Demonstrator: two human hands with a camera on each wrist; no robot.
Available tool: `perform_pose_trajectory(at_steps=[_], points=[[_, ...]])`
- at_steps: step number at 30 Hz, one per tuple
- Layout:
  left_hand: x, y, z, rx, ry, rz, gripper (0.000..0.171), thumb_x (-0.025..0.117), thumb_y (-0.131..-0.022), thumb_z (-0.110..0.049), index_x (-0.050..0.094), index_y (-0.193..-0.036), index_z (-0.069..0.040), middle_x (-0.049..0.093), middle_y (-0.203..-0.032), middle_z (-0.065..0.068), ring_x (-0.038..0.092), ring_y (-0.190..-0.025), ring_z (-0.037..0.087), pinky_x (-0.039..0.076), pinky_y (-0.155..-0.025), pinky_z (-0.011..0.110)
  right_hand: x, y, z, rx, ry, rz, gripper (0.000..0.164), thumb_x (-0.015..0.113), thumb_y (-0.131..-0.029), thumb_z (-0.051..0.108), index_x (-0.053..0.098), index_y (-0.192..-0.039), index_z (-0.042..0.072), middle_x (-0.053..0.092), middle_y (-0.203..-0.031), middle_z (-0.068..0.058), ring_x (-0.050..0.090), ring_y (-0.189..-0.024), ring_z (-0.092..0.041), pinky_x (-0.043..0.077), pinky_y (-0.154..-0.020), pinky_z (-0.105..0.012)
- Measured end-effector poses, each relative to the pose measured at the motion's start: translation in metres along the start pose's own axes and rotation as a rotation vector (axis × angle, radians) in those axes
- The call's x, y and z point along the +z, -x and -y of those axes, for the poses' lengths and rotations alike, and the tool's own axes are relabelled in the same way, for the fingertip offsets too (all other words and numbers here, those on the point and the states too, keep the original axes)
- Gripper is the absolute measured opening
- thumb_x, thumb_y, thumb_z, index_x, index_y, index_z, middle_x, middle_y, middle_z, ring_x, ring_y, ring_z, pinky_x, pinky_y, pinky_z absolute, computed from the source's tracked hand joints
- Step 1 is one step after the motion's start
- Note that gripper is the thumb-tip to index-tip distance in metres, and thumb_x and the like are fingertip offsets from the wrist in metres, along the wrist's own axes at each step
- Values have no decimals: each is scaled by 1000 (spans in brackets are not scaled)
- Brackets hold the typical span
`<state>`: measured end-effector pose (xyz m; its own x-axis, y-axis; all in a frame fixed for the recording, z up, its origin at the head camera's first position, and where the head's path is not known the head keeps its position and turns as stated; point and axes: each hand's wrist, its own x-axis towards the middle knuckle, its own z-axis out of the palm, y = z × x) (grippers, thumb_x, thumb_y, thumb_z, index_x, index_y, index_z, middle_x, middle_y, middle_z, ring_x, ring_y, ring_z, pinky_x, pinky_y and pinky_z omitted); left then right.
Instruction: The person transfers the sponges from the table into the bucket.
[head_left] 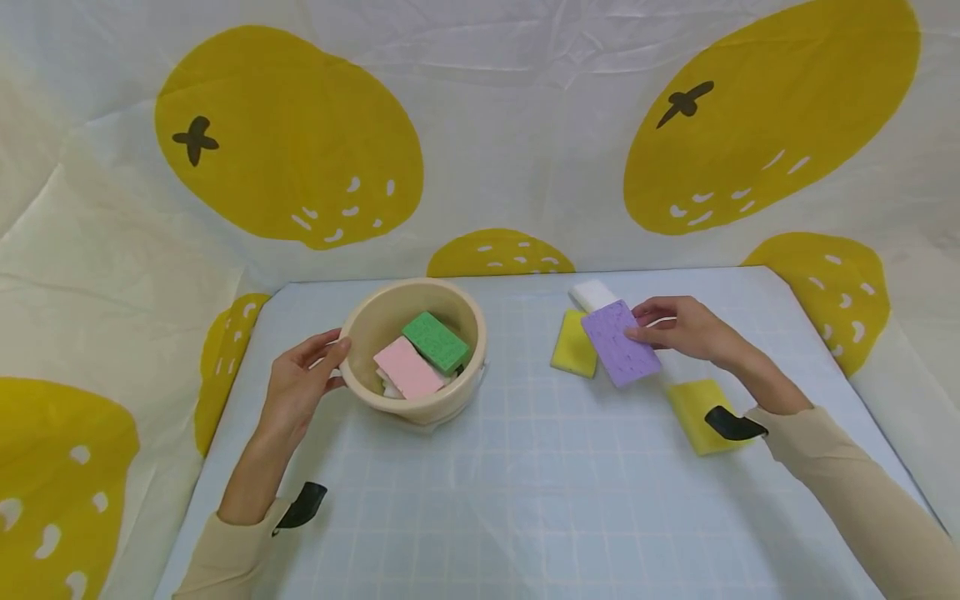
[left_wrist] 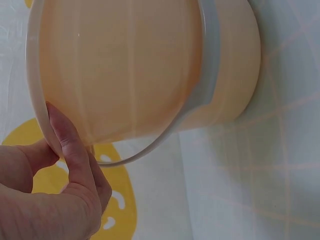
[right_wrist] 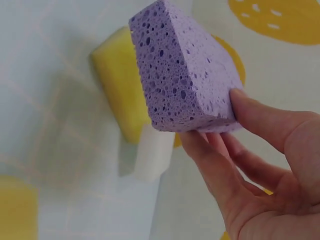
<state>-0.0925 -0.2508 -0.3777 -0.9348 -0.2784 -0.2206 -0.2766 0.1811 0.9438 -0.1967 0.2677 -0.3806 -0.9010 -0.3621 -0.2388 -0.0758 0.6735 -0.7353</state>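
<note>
Currently the left hand (head_left: pixel 296 383) grips the rim of a cream bucket (head_left: pixel 367 329), which stands upright toward the far left of the desk (head_left: pixel 465 517). Its bent fingers (left_wrist: pixel 77 155) lie against the outer wall just under the rim, while the thumb bears on the rim itself, so the two are only a rim's thickness apart. A pale handle (left_wrist: pixel 210 60) hangs down across the bucket's side. Inside lie a green sponge (head_left: pixel 435 340) and, nearer and to its left, a pink sponge (head_left: pixel 408 368); something white (head_left: pixel 386 382) shows beneath the pink one, perhaps another sponge, though too little of it is visible to be sure.

On the right, the right hand (head_left: pixel 690 327) holds a purple sponge (head_left: pixel 618 342) up above the desk, pinched by one end between thumb and fingers, which are spread about as far as the sponge is thick. Behind it and to its left a yellow sponge (head_left: pixel 572 343) lies on the desk, with a white block (head_left: pixel 592 294) just beside it on the far side. A second yellow sponge (head_left: pixel 693 417) lies nearer, partly hidden by the black strap (head_left: pixel 735 425) at the right cuff
</note>
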Motion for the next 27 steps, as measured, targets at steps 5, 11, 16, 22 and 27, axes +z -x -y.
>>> perform_pose_trajectory(at_steps=[5, 11, 16, 22, 27], points=[[1, 0, -1, -6, -6, -3, 63, 70, -98, -41, 55, -148, -6, 61, -130, 12, 66, -87, 8, 60, -77, 20, -2, -2, 13, 15, -7, -1, 53, 72, -98, 35, 58, -133, -2, 63, -123, -18, 65, -112, -32, 61, -87, -32], [0, -1, 0, -6, 5, -7, 61, 70, -98, -40, 56, -146, -6, 60, -130, 11, 66, -89, 8, 60, -78, 21, -3, -4, 29, -7, -34, 3, 51, 73, -98, 33, 59, -132, -2, 63, -123, -19, 67, -109, -30, 61, -88, -35], [0, -2, -1, 3, 24, -1, 61, 71, -97, -39, 57, -146, -6, 60, -131, 11, 66, -90, 9, 60, -78, 22, -4, -6, 41, -37, -37, 0, 50, 73, -98, 34, 60, -131, -1, 63, -122, -18, 68, -105, -28, 61, -86, -34], [1, -2, 0, -14, 12, -10, 61, 71, -97, -40, 57, -146, -7, 59, -135, 12, 66, -90, 8, 60, -78, 21, -4, -10, 59, -72, -63, 0, 48, 73, -98, 30, 60, -131, -2, 63, -120, -17, 69, -102, -24, 62, -84, -31], [2, -2, 0, -16, 5, -14, 62, 71, -97, -41, 57, -147, -7, 59, -137, 13, 66, -91, 8, 60, -78, 21, -3, -15, 73, -98, -100, -8, 45, 75, -97, 25, 62, -130, -2, 64, -115, -16, 70, -97, -21, 62, -81, -31]])
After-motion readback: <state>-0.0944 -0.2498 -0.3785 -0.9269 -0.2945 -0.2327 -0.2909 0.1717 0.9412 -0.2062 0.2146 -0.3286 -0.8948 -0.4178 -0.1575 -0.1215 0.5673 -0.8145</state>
